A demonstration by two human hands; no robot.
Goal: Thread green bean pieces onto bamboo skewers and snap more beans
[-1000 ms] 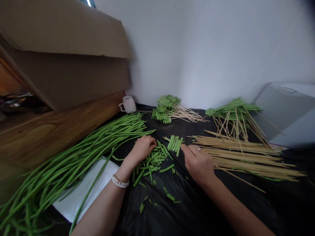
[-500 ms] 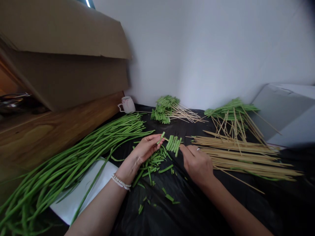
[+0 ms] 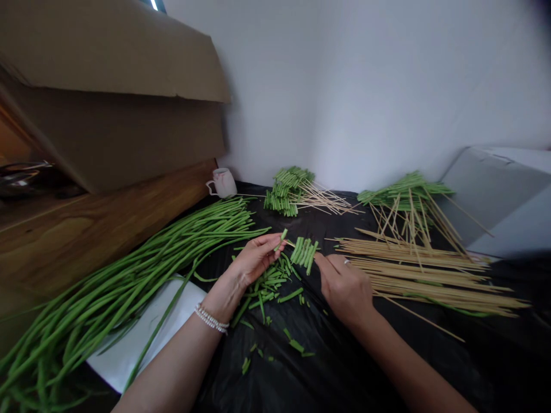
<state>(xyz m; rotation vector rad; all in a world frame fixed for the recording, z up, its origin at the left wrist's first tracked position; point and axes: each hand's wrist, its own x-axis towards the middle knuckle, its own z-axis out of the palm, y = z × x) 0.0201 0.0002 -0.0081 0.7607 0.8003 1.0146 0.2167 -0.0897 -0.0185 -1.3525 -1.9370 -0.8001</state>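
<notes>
Between the fingertips of my left hand [image 3: 257, 256] is a short cut piece of green bean [image 3: 280, 240], at the tip of a thin wooden skewer [image 3: 290, 244]. My right hand [image 3: 344, 284] is closed around the other end of that skewer. Several bean pieces [image 3: 305, 254] sit side by side across the skewer, close to my right fingers. Below my left hand lies a loose heap of cut bean pieces [image 3: 273, 278] on black plastic sheeting [image 3: 267, 390]. Long whole beans [image 3: 142, 269] spread out to the left, partly over a white board [image 3: 155, 327].
Bare skewers [image 3: 430, 275] lie in a bundle at the right. Filled bean skewers are piled at the back middle [image 3: 288, 189] and back right [image 3: 404, 192]. A white mug [image 3: 222, 183], a cardboard box [image 3: 120, 86] and a white box [image 3: 499, 195] stand around the edges.
Almost nothing differs. The bean piece in my left fingers has shifted very slightly at the skewer's tip; my right hand stays in place.
</notes>
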